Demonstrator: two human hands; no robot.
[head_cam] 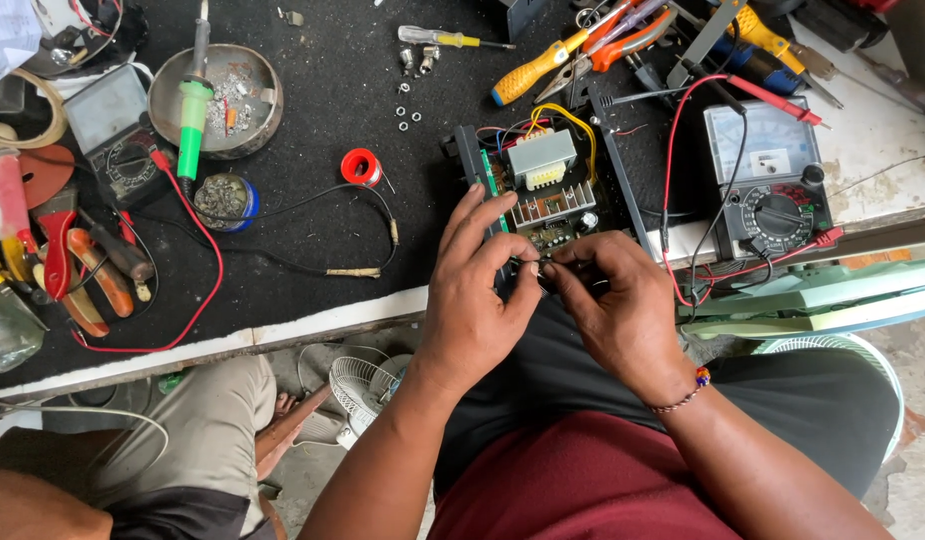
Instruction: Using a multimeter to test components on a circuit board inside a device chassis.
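You are mid-adjustment, your left hand [476, 285] and right hand [611, 290] pinching shut on something small, too hidden to identify, at the opened circuit unit's [543, 190] near edge; steady fingertips matter next

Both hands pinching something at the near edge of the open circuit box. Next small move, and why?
Probably hold the grip and steady the open circuit box: left hand and right hand meet fingertip to fingertip on a small part at its near edge, too hidden to identify.
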